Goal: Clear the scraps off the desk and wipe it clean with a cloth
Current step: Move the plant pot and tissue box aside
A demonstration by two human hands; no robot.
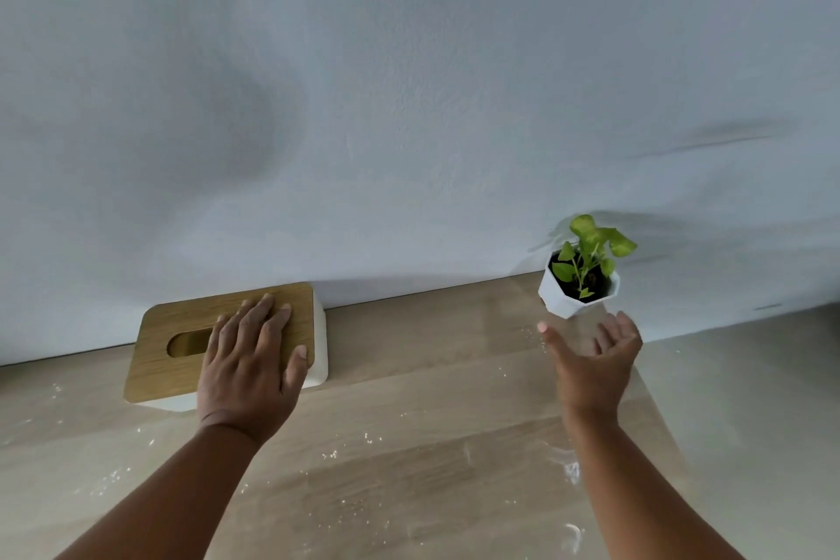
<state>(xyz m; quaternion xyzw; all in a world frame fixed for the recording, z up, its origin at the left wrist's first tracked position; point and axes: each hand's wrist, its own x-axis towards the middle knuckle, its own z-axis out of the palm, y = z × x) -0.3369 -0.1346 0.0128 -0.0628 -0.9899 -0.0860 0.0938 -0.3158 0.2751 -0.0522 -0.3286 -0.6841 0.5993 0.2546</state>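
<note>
A light wooden desk (pixel 409 377) carries several small white crumbs (pixel 354 446) scattered across its middle and left. My left hand (pixel 247 364) lies flat with straight fingers on the wooden lid of a white tissue box (pixel 172 332) at the back left. My right hand (pixel 595 359) hovers with fingers spread just in front of a small white pot with a green plant (pixel 577 282) at the back right, apart from it. No cloth is in view.
A pale blue-grey wall (pixel 409 105) rises directly behind the desk. White smears (pixel 570 473) mark the desk near my right forearm. The desk's right edge runs diagonally past my right arm.
</note>
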